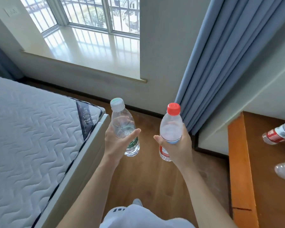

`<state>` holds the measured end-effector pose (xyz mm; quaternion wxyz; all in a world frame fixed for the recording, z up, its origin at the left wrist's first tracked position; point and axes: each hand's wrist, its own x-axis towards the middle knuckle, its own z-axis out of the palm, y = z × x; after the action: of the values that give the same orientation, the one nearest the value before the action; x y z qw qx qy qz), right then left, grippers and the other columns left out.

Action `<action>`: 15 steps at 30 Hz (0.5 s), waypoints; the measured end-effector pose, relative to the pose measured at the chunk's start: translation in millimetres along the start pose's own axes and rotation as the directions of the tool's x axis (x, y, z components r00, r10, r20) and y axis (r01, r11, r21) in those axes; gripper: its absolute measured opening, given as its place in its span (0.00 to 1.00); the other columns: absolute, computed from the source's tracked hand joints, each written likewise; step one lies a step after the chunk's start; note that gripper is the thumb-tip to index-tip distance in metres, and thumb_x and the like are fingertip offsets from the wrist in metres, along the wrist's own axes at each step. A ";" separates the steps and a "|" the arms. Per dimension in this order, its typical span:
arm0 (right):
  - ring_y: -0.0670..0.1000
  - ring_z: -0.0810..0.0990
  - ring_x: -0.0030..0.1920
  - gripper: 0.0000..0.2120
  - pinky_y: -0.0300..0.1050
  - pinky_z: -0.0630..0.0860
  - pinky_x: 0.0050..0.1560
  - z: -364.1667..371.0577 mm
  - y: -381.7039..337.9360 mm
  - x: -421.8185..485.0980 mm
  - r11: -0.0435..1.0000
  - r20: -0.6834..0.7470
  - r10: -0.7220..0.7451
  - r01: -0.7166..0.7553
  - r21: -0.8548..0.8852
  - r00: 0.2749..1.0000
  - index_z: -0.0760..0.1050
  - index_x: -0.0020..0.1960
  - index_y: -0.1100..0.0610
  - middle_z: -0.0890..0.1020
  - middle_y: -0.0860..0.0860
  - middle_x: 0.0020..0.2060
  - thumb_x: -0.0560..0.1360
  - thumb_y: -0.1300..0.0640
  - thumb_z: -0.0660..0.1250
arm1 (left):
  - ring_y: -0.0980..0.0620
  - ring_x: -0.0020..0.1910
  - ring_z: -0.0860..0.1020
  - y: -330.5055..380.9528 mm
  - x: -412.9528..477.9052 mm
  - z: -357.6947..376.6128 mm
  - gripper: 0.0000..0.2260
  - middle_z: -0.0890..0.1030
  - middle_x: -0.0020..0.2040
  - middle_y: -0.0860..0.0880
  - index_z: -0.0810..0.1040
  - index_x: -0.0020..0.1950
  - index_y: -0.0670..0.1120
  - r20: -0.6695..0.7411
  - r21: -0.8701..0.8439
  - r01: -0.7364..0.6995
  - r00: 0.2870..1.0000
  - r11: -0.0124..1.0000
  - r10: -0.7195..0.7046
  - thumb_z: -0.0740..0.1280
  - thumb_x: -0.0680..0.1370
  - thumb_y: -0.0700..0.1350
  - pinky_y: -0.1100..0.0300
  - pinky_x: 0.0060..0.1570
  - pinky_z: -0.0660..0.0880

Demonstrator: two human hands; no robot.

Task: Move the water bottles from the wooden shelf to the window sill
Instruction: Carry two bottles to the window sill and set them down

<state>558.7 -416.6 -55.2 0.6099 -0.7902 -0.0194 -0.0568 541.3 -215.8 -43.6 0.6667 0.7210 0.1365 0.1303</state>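
Bottles are in both fists: the left hand (115,142) grasps the white-capped bottle (124,129), the right hand (179,145) the red-capped bottle (170,129), both held above the floor, caps tilted toward the window sill (82,46). That sill lies ahead and to the left, so the left hand looks nearer it, while more bottles (276,137) lie on the wooden shelf (240,162) at right.

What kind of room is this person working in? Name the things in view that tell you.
Most likely a bedroom: a quilted mattress lies on a bed frame at left, long blue curtains hang beside a barred window, and the floor is wood.
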 end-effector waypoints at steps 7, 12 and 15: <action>0.40 0.80 0.53 0.27 0.28 0.75 0.48 48.4 0.3 66.4 0.999 0.070 0.003 0.000 -0.038 0.998 0.73 0.57 0.44 0.80 0.36 0.48 0.64 0.48 0.83 | 0.49 0.51 0.83 -12.1 76.7 -13.5 0.30 0.83 0.51 0.47 0.78 0.59 0.47 -0.049 -0.014 0.008 0.999 1.000 -0.008 0.80 0.61 0.57 0.52 0.51 0.81; 0.38 0.78 0.54 0.26 0.26 0.74 0.49 76.0 11.2 130.4 0.997 0.117 -0.032 0.040 -0.068 0.993 0.71 0.54 0.41 0.78 0.30 0.49 0.64 0.48 0.83 | 0.47 0.52 0.83 -25.1 132.8 -11.1 0.29 0.82 0.52 0.47 0.77 0.58 0.47 -0.055 0.000 0.015 0.998 1.000 -0.015 0.80 0.62 0.56 0.54 0.51 0.81; 0.40 0.79 0.55 0.27 0.27 0.74 0.50 89.3 16.7 181.2 0.995 0.144 -0.051 0.062 -0.074 0.988 0.71 0.54 0.40 0.77 0.29 0.49 0.64 0.46 0.83 | 0.52 0.51 0.83 -24.1 176.6 -2.1 0.27 0.82 0.50 0.50 0.77 0.58 0.47 -0.103 0.025 0.007 0.995 1.000 -0.005 0.80 0.63 0.54 0.61 0.49 0.81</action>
<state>746.2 -341.6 -73.0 0.5738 -0.8146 -0.0826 -0.0185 704.0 -146.7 -66.4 0.6502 0.7212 0.1744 0.1635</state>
